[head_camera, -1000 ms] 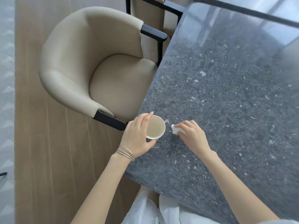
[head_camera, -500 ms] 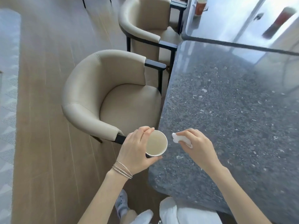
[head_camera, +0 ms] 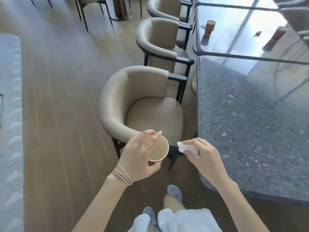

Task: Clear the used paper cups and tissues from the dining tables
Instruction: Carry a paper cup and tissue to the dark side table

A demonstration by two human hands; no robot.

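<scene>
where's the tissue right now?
Head view, lower centre: the tissue is pinched in the right hand, just right of the paper cup the left hand holds.

Three cups [head_camera: 158,149] [head_camera: 209,27] [head_camera: 275,36], one tissue [head_camera: 187,149], perhaps three chairs [head_camera: 142,104] [head_camera: 157,39] [head_camera: 163,5].

1. The left forearm [head_camera: 100,203] and right forearm [head_camera: 237,203] are bare as far as the view shows them.
2. The left wrist carries a stack of thin silver bangles [head_camera: 122,176], plain wire-like rings lying close together, some crossing.
3. The left hand [head_camera: 138,156] and right hand [head_camera: 207,158] are bare; the nails look short and plain.
4. At the near edge is a loose white garment [head_camera: 192,220] with gathered folds; shorts or skirt, unclear.
5. Pale blue-grey clogs with round toes and small dark holes: far clog [head_camera: 174,192], near clog [head_camera: 148,213] to its left, partly under the white cloth.
6. A bare leg [head_camera: 172,204] shows above the far clog.
</scene>
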